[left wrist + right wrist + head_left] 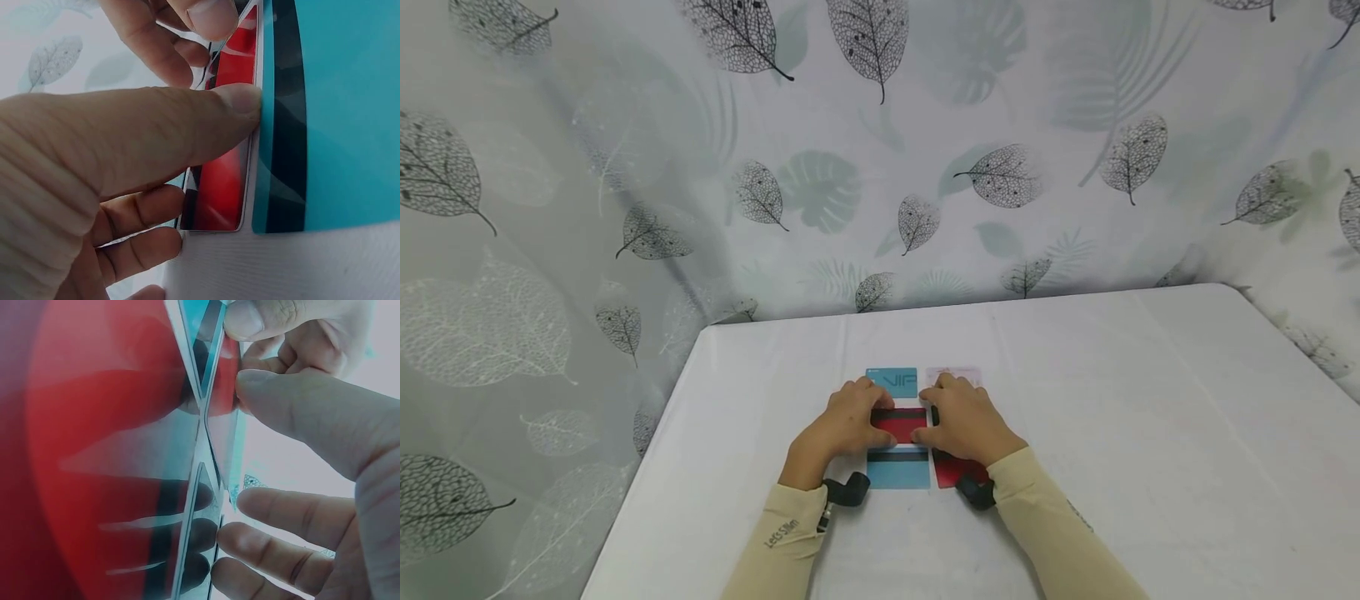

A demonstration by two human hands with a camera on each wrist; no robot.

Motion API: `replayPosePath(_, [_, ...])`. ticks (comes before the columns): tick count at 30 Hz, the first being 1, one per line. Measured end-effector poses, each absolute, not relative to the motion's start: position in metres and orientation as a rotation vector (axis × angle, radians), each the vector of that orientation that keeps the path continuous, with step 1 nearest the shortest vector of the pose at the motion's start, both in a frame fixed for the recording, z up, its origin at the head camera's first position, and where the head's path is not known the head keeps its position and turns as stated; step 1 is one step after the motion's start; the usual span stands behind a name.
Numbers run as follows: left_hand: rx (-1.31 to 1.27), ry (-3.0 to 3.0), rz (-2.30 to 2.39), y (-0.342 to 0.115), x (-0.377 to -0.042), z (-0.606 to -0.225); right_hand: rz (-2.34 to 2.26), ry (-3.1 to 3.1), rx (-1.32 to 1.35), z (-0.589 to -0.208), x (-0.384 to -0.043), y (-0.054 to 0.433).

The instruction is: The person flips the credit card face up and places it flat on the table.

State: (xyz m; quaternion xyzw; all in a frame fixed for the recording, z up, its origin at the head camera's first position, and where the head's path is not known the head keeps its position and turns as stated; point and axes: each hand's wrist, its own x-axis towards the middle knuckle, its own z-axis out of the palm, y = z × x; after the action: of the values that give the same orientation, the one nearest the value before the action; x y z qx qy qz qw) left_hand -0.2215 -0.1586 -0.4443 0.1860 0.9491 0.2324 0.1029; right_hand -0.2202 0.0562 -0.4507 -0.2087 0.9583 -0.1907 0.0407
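Pinching a red card are left hand and right hand.

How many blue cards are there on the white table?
2. The blue VIP card lies beyond the red card between the left hand and right hand; the striped blue card lies on its near side. Another may be hidden under the right hand.

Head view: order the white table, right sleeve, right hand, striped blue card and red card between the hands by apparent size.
1. White table
2. Right sleeve
3. Right hand
4. Striped blue card and red card, unranked: both smaller still, but fingers cover part of the red one.
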Motion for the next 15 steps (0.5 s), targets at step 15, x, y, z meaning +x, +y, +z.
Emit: replayPosePath(15, [0.595, 2.810, 0.739, -0.1588, -0.2219, -0.4453, -0.697, 2.960, -0.670, -0.4551, -0.2214, 0.0531])
